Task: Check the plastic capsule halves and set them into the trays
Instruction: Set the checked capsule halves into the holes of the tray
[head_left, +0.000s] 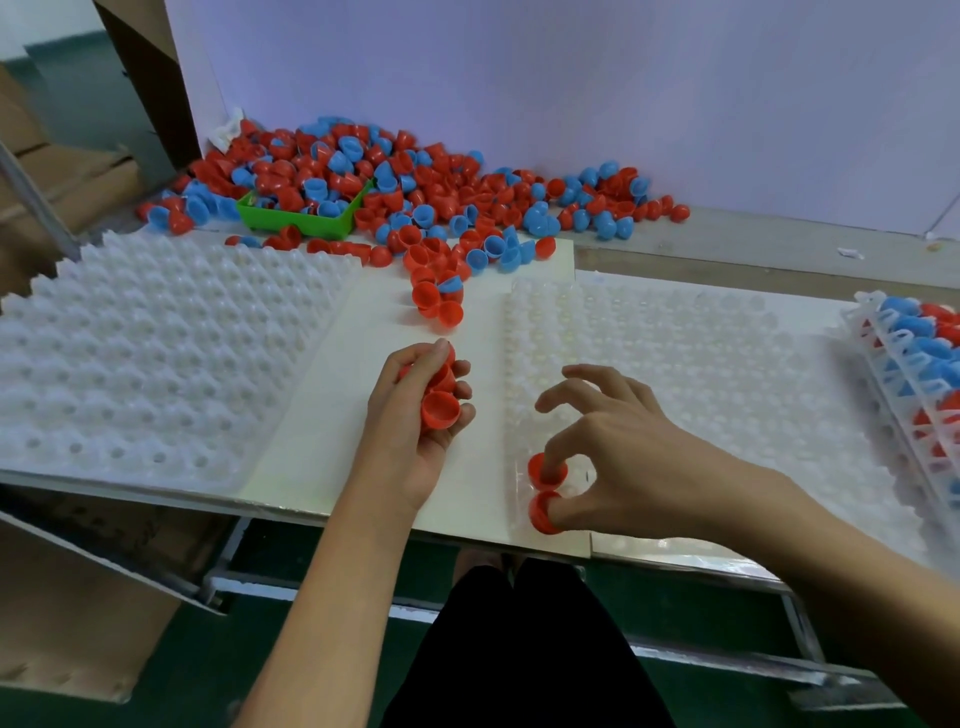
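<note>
Gripping a stack of red capsule halves (440, 402) in the left hand (415, 426), right hand (613, 457) fingertips pressing two red halves (546, 491) into clear tray (727, 374) near corner.

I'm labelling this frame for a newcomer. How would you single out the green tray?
Start at the big heap of red and blue capsule halves against the back wall. At its left front sits the green tray, half buried in halves. It is the only green, solid-walled thing; the other trays are white and dimpled.
</note>
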